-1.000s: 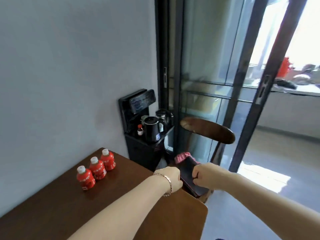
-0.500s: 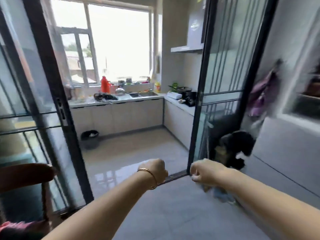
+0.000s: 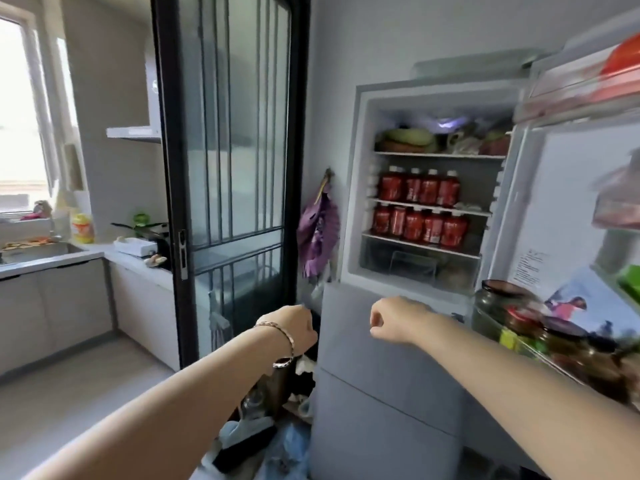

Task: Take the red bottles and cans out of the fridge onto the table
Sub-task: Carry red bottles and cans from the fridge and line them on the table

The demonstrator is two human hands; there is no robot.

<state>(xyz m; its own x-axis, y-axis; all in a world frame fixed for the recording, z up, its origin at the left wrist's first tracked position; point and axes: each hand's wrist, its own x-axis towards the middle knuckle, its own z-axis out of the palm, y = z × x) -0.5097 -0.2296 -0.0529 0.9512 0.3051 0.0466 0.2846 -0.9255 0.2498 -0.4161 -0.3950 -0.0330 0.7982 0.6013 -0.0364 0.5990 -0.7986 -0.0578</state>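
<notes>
Purple fan (image 3: 318, 230) hangs beside open fridge (image 3: 388, 393) holding red bottles (image 3: 429, 188).

white lettering on red bottles (image 3: 419, 190) blurred, door sticker (image 3: 528, 268) print illegible

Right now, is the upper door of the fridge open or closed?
Open. The upper door is swung out to the right, and the shelves inside, with the red bottles, are in plain view.

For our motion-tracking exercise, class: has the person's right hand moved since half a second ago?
Yes. The right hand swung rightward, from the left frame of the sliding door, past it, to in front of the fridge, at its grey lower door.
</notes>
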